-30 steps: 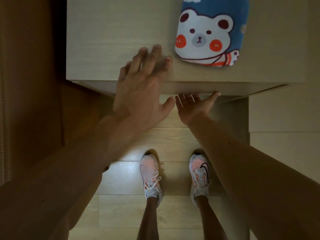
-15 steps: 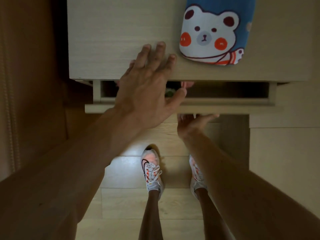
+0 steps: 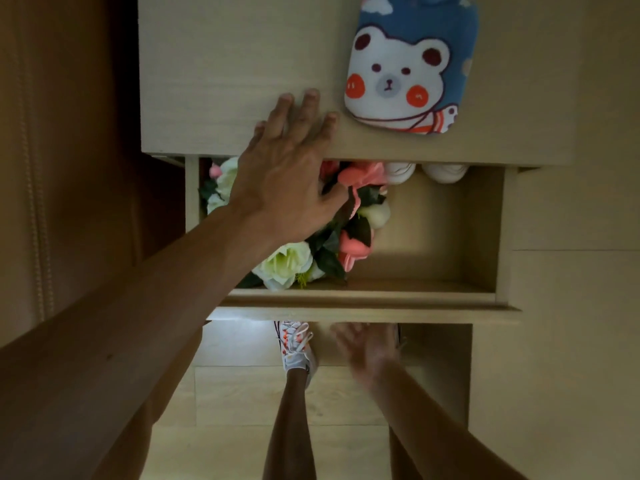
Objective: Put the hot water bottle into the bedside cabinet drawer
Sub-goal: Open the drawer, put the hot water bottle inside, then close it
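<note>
From the head camera I look straight down on the bedside cabinet [image 3: 242, 64], whose pale wooden top fills the upper part of the frame. The hot water bottle [image 3: 412, 64], in a blue fleece cover with a white bear face, lies flat on that top at the upper right, close to the front edge and not in the drawer. My left hand [image 3: 287, 174] reaches in from the lower left; its fingers [image 3: 308, 109] are spread and released, lying flat on the cabinet top just left of the bottle without touching it, while the palm hangs over the drawer.

The drawer [image 3: 502, 237] stands pulled well out across the middle of the frame. In its left half lies a bunch of artificial flowers [image 3: 311, 254], cream and pink blooms with dark leaves, partly hidden under my left hand. At the back of the drawer, tucked under the cabinet top, two white rounded items [image 3: 443, 173] show only in part. The right half of the drawer floor is bare wood.

My right hand [image 3: 367, 348] sits below the drawer front, centre-right and lower, blurred; its fingers look loose and open, grasping nothing. A white sneaker [image 3: 294, 348] shows on the wooden floor [image 3: 242, 393] beneath.
</note>
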